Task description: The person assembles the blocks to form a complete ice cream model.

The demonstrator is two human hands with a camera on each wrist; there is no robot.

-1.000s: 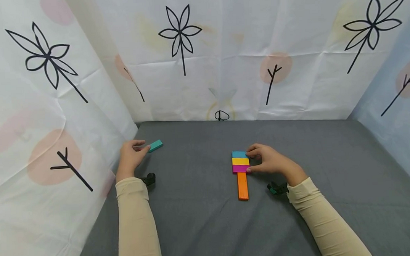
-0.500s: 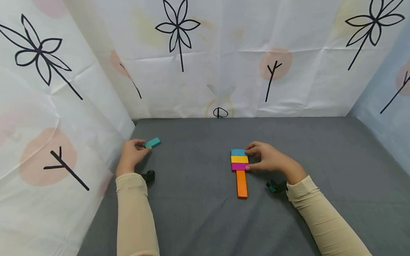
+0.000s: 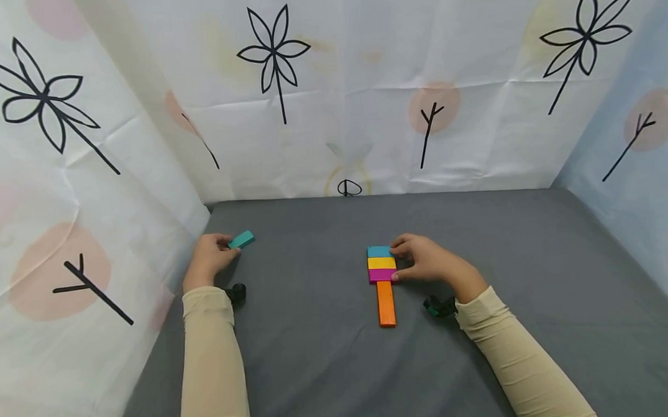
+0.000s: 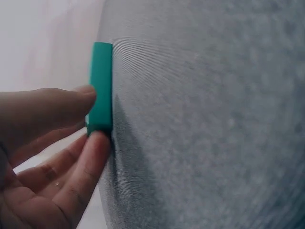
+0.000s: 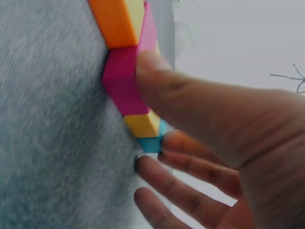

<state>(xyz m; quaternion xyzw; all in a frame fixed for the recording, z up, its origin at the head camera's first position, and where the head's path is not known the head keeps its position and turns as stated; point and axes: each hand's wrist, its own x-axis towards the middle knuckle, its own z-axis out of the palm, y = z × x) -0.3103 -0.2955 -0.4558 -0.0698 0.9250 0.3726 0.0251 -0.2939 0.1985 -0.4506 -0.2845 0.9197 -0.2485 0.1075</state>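
Note:
Near the far left of the table, my left hand [image 3: 210, 259] pinches the near-left end of a small teal block [image 3: 242, 240]. The left wrist view shows the thumb against the side of this teal block [image 4: 101, 88] and a fingertip under its end. To the right of centre, blue [image 3: 379, 252], yellow [image 3: 381, 263] and magenta [image 3: 382, 275] blocks lie side by side, touching. An orange block [image 3: 386, 304] runs toward me from the magenta one. My right hand [image 3: 431, 260] holds this row at its right side, thumb on the magenta block [image 5: 125, 81], fingers by the blue one.
A grey cloth [image 3: 312, 359] covers the table. White patterned fabric [image 3: 308, 141] stands along the back, with more on the left and right sides. Dark wrist-camera mounts [image 3: 440, 306] sit close above the cloth by each wrist.
The head view has shifted slightly. My left thumb and fingers now overlap the teal block's end more, and the block sits closer in the hand. My right hand and its blocks stay put.

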